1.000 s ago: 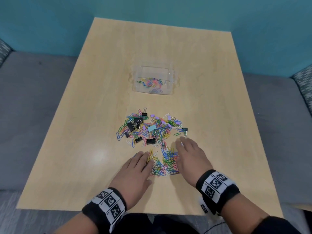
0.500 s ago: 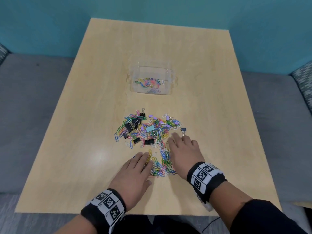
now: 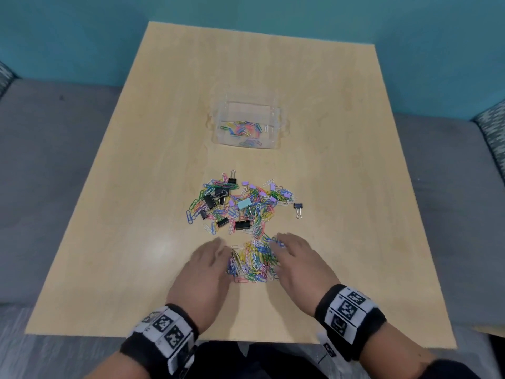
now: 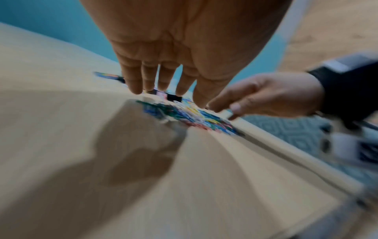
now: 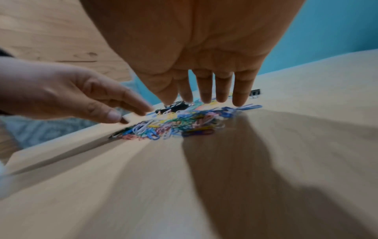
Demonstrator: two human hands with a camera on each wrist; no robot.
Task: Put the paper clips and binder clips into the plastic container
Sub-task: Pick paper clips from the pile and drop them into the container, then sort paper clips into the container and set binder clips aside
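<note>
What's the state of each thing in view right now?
plastic container: upright, lidless, a few paper clips inside.
near pile of paper clips: on the table, between both hands.
far pile of clips: loose on the table, untouched.
lone binder clip: apart, right of the far pile.
left hand: fingers straight, beside the near pile.
right hand: fingers straight, beside the near pile.

Paper clips are seen in many colours (blue, yellow, pink, green, white). Binder clips are mostly black, some lilac, one pale teal. A clear plastic container, light wood table, teal wall and black-and-white patterned wristbands are shown.
</note>
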